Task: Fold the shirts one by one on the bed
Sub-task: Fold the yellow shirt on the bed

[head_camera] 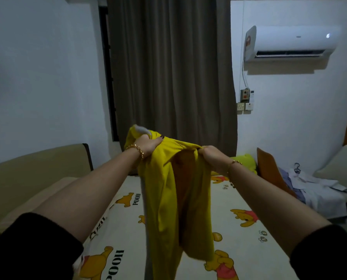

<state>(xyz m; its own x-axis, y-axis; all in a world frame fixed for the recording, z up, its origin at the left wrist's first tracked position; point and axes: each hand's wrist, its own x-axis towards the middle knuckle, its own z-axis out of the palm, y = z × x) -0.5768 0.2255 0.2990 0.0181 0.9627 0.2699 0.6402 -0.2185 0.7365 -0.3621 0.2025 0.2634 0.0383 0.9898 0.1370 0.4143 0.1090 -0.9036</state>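
Nearest the head camera, low on either side of the yellow shirt [162, 199], the black left sleeve [33, 245] and right sleeve [326, 251] end at bare forearms that reach forward.

The left hand [148, 147] clutches the top of the shirt, fingers curled tight into a bunch of cloth. The right hand [210, 156] grips the top edge just to the right of it, fingers hooked round the fabric. A gold left bracelet [136, 149] and right bracelet [234, 163] circle the wrists.

The shirt is mustard yellow and plain. It is held up in the air and hangs in long folds over the bed [249, 249]. Between the two hands it gapes, showing a darker, brownish inside. A pale tab [141, 129] sticks up from the cloth above the left hand. The lower end is blurred.

Under the shirt the bed wears a cream sheet printed with yellow bears and the word POOH. Left of the shirt stands a tan headboard [37, 162]. Behind the shirt hangs a grey-brown curtain [168, 67]. Right of the shirt lie a green pillow [243, 162], an orange cushion [269, 168] and a heap of pale clothes [320, 190]. High up and right of the shirt, an air conditioner [294, 41] is fixed to the wall.
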